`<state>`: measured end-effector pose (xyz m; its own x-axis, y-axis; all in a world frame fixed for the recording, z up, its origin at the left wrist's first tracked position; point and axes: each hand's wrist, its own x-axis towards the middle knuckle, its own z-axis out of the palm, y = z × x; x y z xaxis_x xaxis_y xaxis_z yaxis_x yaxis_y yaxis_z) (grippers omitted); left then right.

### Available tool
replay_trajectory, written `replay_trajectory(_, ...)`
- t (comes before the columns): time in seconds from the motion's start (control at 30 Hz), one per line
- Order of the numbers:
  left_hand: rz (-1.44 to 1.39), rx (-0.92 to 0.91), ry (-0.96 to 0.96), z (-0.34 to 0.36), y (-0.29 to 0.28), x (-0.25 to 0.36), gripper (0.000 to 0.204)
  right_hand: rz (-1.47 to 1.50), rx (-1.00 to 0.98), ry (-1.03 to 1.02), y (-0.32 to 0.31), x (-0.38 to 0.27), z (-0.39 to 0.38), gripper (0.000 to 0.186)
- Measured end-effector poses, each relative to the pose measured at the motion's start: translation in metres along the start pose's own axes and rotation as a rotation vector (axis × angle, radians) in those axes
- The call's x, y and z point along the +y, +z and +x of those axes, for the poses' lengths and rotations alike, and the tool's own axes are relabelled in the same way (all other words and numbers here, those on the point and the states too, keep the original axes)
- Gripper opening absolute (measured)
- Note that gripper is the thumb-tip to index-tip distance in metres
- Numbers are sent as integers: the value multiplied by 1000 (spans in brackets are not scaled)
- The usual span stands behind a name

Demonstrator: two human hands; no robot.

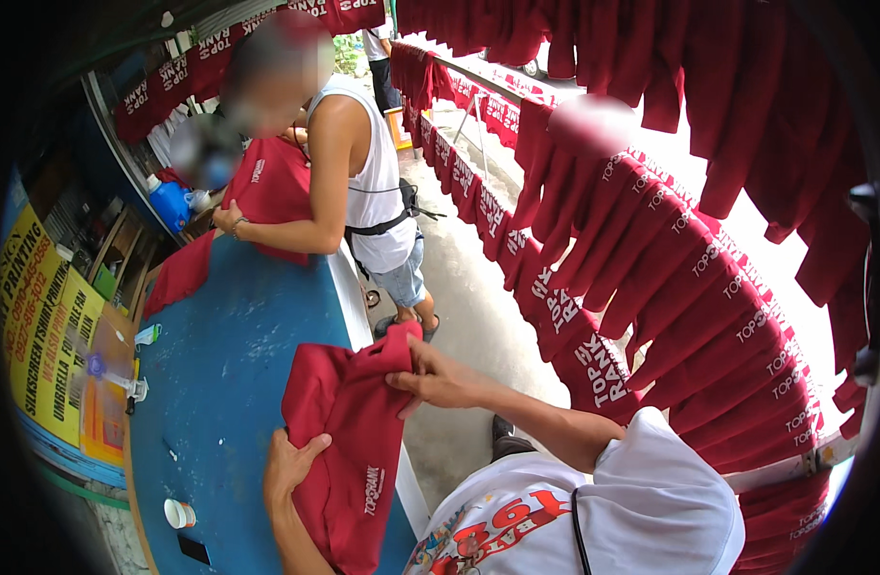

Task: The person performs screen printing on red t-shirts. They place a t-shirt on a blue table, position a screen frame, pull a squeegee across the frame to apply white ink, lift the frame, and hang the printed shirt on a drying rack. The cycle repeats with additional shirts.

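Observation:
A dark red shirt [349, 450] with a small white print near its lower end lies bunched and partly folded over the near end of a blue table [229, 383]. My left hand [288, 462] grips the shirt's left edge, thumb on top of the cloth and the fingers mostly out of sight. At the far right corner of the same shirt, my right hand [440, 377] pinches the raised cloth just past the table's edge.
Across the table a co-worker [382, 220] handles another red shirt [272, 192]. A white cup [179, 514] and a dark phone [194, 549] rest at the near left. Printed red shirts [727, 326] hang in rows on the right. A yellow sign [52, 326] stands left.

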<state>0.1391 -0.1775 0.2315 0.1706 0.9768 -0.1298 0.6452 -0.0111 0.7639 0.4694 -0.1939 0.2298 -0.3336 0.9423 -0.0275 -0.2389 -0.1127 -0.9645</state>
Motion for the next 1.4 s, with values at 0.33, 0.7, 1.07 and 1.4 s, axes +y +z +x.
replay_trajectory(0.33,-365,3,577,215,116,235,47,-893,490,-541,-146,-239,-8,65)
replay_trajectory(0.7,-405,-70,918,457,215,416,44,-927,717,-476,-309,-374,62,69)
replay_trajectory(1.07,-569,-447,1098,634,355,579,36,-1485,1084,-201,-568,-435,87,69)
replay_trajectory(1.4,83,-503,1009,701,508,662,64,-588,1355,99,-718,-410,32,40)
